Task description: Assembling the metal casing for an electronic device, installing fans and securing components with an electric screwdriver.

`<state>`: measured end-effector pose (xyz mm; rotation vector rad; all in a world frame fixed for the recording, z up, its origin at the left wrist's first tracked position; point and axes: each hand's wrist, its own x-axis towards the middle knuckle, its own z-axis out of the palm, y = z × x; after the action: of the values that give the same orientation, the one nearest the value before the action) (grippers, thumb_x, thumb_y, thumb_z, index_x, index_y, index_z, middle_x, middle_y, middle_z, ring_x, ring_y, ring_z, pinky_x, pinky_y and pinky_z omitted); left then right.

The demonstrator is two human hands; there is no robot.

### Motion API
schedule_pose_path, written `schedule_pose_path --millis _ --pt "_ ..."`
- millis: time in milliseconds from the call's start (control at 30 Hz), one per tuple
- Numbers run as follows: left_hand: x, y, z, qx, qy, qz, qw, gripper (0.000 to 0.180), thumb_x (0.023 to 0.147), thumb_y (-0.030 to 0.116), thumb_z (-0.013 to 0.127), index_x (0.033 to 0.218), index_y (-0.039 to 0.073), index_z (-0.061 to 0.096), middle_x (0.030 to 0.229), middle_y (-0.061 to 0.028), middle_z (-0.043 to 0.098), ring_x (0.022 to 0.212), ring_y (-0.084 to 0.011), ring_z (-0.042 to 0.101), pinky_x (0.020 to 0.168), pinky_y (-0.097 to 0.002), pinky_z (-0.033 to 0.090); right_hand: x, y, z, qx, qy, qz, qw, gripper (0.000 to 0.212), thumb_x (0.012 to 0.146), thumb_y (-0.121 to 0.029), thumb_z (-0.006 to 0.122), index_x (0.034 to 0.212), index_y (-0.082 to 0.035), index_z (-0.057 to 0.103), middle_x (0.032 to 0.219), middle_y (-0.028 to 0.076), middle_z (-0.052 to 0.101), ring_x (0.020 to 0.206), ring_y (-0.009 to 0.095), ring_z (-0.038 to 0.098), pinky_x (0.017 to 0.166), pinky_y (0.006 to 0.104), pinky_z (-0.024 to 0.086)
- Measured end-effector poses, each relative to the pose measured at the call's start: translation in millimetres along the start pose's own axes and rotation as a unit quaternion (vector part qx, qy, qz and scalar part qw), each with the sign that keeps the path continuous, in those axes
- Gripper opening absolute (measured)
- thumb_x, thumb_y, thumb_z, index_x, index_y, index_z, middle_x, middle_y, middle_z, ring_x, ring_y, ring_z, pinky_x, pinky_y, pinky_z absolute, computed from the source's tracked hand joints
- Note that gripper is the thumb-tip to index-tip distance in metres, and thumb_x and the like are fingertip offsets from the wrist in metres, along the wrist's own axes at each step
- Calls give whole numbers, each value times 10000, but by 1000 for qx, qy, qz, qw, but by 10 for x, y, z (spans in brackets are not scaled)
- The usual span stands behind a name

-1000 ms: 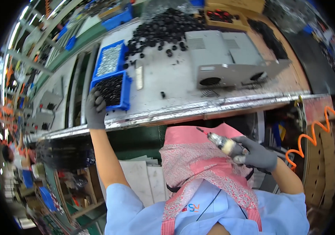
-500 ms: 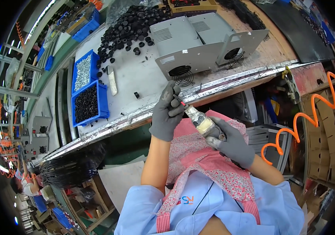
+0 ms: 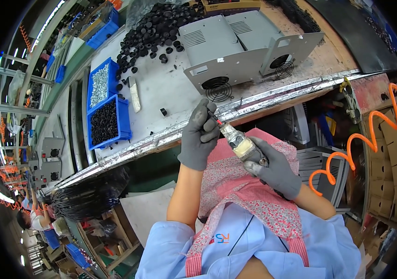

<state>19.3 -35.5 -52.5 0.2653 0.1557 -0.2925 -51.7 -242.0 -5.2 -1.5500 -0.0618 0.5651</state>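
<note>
My right hand (image 3: 277,171), in a grey glove, is wrapped around a power screwdriver (image 3: 244,148) with tape on its body. The tool's bit, red near the collar, points up and left toward my left hand (image 3: 195,139). That gloved hand is closed, thumb and fingers pinched at the bit's tip; a small dark piece there is too small to name. Both hands are held over my lap at the bench's front edge. Beyond them on the bench stand grey sheet-metal housings (image 3: 210,39), with round black wire fan guards (image 3: 219,92) at their front panels.
Left on the bench, one blue bin holds silvery screws (image 3: 99,86), another black screws (image 3: 104,122). A pale bar (image 3: 134,96) lies beside them. Black round caps (image 3: 161,28) are heaped behind. An orange coiled hose (image 3: 370,130) hangs at right. Cardboard dividers (image 3: 384,176) stand below it.
The bench scene has shifted slightly to the right in view. My hands and the screwdriver keep almost the same pose, the left still pinched at the bit's tip.
</note>
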Motion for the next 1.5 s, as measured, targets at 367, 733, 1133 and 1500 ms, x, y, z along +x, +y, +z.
schedule_pose_path --millis 367,733,1133,1500 --pt "-43 21 -64 116 -38 52 991 417 828 115 613 1223 73 486 1113 -95 577 616 -61 532 383 -142 333 16 -98 -46 216 -65 145 963 541 815 -130 568 1303 -7 370 878 66 553 704 102 549 622 245 472" --pt "-70 290 12 429 116 76 892 394 854 331 599 1118 41 568 724 -7 559 608 -91 446 509 -196 347 49 -168 -109 133 6 81 988 537 804 -104 558 1297 -2 372 853 55 550 654 95 537 583 231 460" --pt "356 90 99 730 200 218 617 266 732 228 670 880 7 671 794 -131 636 724 -234 612 679 -318 463 72 -211 -162 117 99 70 986 516 800 -58 556 1284 8 392 803 62 548 599 95 518 536 239 437" --pt "199 93 156 663 178 228 691 171 731 101 692 855 -13 657 738 -90 616 627 -140 562 595 -263 442 128 -202 -185 117 102 47 987 512 800 -44 547 1283 22 392 800 58 549 607 89 524 532 228 437"
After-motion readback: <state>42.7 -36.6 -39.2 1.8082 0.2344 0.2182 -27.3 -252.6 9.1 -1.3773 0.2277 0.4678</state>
